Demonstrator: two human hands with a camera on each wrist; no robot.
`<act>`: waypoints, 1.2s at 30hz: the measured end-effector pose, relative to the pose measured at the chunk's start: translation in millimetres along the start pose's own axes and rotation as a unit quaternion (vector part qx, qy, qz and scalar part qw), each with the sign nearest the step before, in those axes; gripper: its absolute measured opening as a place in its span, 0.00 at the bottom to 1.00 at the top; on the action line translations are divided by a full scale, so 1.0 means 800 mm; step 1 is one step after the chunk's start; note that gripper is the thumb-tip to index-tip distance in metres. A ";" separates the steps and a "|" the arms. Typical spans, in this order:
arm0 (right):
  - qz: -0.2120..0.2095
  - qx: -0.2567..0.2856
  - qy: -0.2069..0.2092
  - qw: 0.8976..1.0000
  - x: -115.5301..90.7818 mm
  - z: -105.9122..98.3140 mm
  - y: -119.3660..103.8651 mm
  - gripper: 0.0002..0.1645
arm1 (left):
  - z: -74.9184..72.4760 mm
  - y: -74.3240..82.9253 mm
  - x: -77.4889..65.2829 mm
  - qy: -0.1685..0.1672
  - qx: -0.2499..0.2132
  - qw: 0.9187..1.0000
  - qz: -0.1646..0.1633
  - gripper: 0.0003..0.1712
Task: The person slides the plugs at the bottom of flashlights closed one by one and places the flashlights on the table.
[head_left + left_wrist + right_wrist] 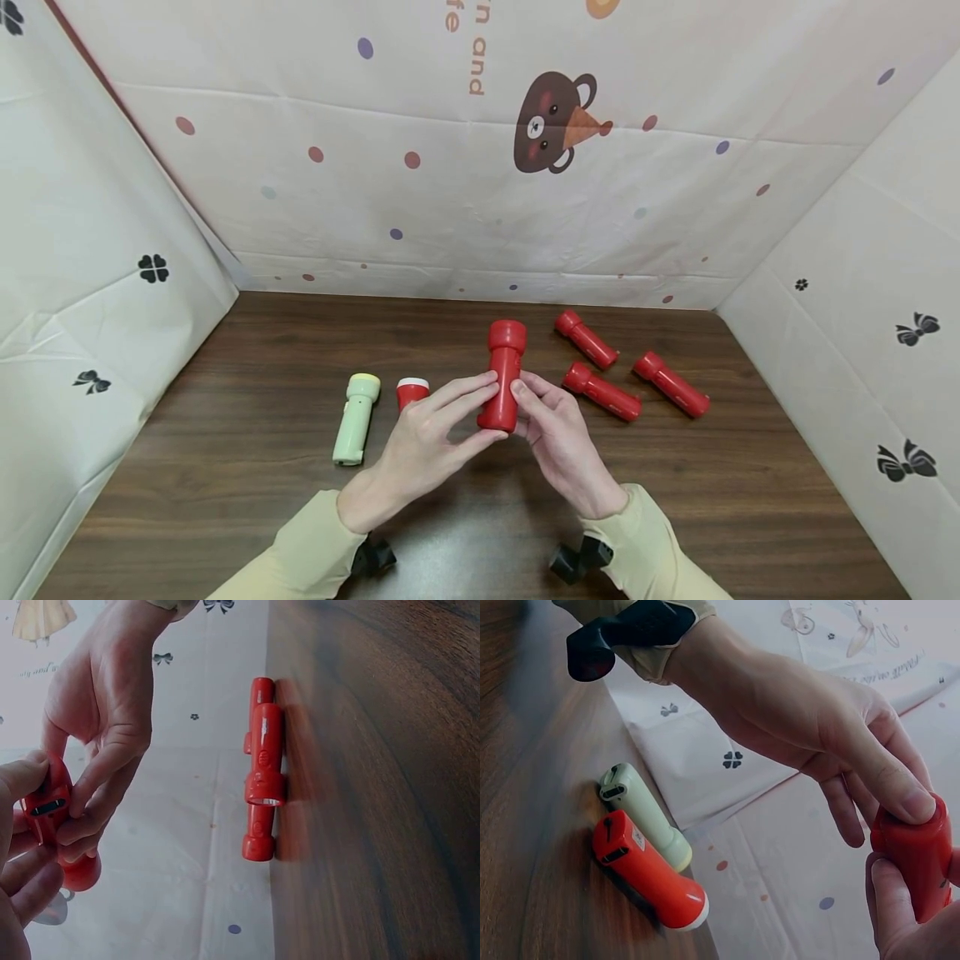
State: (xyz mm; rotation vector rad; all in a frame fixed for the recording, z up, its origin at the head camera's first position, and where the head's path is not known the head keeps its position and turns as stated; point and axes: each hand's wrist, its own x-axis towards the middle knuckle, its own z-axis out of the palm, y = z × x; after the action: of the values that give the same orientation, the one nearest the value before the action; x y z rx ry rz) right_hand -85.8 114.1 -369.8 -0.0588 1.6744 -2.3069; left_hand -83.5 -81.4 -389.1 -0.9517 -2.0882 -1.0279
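Gripped by left hand (423,437) and right hand (561,446), one red torch (506,354) is held above the table (217,500).

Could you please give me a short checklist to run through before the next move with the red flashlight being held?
1. Held red flashlight gripped by both left hand and right hand: ok.
2. A hand free for another item: not ok, both are on the held flashlight.
3. Three red flashlights on the right lying apart from each other: ok.
4. Light green flashlight lying clear of the hands: ok.
5. White-rimmed red flashlight lying on the table: ok, right wrist view shows it.
6. Held flashlight switched off: cannot tell.
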 end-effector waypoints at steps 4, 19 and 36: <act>-0.001 0.001 -0.002 1.000 0.000 -0.003 0.000 0.21 | 0.001 0.000 -0.001 0.000 0.002 1.000 0.001 0.35; 0.010 -0.056 -0.004 0.998 0.003 -0.014 0.000 0.29 | -0.004 -0.003 -0.006 -0.070 -0.019 0.997 -0.036 0.34; 0.000 -0.177 0.022 0.984 0.005 -0.023 0.004 0.32 | -0.010 -0.010 0.003 -0.067 -0.045 0.995 -0.057 0.24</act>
State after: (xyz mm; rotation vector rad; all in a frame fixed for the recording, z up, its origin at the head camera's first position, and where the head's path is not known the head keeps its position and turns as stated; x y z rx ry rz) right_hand -92.6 129.2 -379.1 -0.0808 2.0871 -1.9962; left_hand -89.2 -91.0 -386.2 -0.9799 -2.2449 -1.1515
